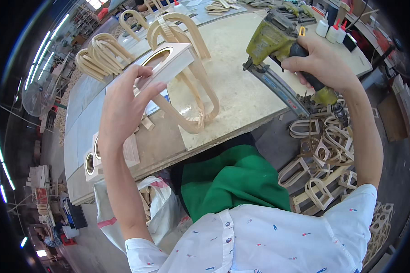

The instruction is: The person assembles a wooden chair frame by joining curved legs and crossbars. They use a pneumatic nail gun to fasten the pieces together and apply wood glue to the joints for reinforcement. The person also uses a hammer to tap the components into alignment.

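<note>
Block (174, 68): rectangular pale wood with a round opening in its upper face, held up over the near left part of the worktable (246, 95).
Left hand (125, 102): partly closed, thumb and fingers pinching the near end of the block from either side.
Bent-wood loop (212, 98): rounded strips running below and beyond the block, with a curved end toward the table's near edge; whether it is fixed to the block cannot be told.
Right hand (321, 63): wrapped around the black grip of the nail gun, index finger by the trigger.
Nail gun (273, 38): worn yellow-green body raised over the right side of the worktable, apart from the block, its long magazine (282, 88) slanting down toward the table edge.
Tabletop, far left: bent-wood arches (107, 54) standing in a cluster.
Tabletop, near left: blocks with round openings (90, 164) at the edge, and a small wood offcut (147, 123) under the held work.
Tabletop, far right: white squeeze bottles (322, 28), some with red tips.
Floor, right: a heap of arched wooden frames (318, 193).
Floor, left: a white sack (161, 207) with wood pieces inside, just beside the green apron (232, 179).
</note>
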A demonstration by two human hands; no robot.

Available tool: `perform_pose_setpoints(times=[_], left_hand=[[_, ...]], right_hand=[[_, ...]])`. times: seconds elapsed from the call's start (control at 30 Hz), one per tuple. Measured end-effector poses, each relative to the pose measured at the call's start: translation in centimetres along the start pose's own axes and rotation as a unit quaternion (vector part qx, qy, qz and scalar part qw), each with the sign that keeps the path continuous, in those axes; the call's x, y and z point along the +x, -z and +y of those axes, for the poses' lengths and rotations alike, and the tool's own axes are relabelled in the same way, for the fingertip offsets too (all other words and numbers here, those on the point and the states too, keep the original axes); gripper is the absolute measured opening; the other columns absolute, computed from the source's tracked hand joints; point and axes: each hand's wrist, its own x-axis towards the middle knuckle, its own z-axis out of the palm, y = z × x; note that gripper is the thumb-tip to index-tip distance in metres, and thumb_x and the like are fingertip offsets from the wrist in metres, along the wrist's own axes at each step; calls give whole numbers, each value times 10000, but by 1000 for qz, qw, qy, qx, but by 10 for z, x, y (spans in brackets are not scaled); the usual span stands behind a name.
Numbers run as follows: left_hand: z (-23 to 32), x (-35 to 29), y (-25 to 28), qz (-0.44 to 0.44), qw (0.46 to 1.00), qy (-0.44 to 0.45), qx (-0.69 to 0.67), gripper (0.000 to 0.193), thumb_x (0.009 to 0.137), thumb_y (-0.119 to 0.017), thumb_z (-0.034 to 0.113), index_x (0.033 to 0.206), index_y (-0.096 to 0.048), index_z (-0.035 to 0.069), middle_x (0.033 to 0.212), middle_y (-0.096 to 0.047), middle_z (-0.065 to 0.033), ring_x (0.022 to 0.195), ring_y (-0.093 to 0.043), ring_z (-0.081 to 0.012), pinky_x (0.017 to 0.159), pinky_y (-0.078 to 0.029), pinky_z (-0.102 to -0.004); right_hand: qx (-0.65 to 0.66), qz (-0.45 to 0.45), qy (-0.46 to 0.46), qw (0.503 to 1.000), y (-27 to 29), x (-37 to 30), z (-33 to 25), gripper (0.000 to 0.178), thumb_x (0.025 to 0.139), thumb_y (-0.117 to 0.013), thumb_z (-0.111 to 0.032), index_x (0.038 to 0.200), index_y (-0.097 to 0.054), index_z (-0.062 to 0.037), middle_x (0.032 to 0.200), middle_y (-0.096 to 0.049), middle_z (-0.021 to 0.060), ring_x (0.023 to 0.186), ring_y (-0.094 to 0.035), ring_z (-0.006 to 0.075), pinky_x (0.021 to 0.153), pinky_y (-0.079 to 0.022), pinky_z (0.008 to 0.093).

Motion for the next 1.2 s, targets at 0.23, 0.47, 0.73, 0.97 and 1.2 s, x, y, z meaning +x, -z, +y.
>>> perform_pose_setpoints(times=[0.23,0.47,0.73,0.97,1.2], left_hand=[[-16,0,-8,42,998,-35,17,349,857,-604,50,1205,-597,14,1080,-653,-167,1005,-617,-284,884,-463,-360],[-13,0,-45,138,984,-6,112,475,835,-713,248,1221,-560,19,1106,-632,-171,1016,-593,-327,903,-444,-385],[-20,4,-74,246,947,-36,205,616,747,-773,441,1140,-557,19,1050,-599,-119,1049,-531,-293,1019,-291,-482],[-39,-1,-76,269,952,-36,141,641,694,-821,342,1169,-526,29,1114,-570,-146,1122,-468,-318,1028,-285,-468],[-40,-6,-76,265,962,-18,65,580,726,-790,323,1155,-535,26,1112,-568,-146,1098,-464,-311,1013,-299,-438]], right_hand=[[0,-18,-3,1000,-13,3,-2,228,816,-669,-177,832,-596,38,566,-559,44,469,-536,93,451,-428,257],[4,-40,5,999,-23,7,4,231,813,-675,-166,845,-592,48,588,-560,47,483,-547,94,451,-434,254],[87,-41,-76,992,-39,23,34,248,814,-676,-158,817,-564,63,687,-566,65,504,-567,114,443,-458,266],[119,-48,-91,988,-53,33,63,228,811,-665,-150,810,-556,51,680,-558,59,503,-567,112,441,-451,259],[85,-49,-73,992,-44,24,43,238,814,-665,-156,822,-563,59,672,-553,55,498,-556,110,443,-437,259]])
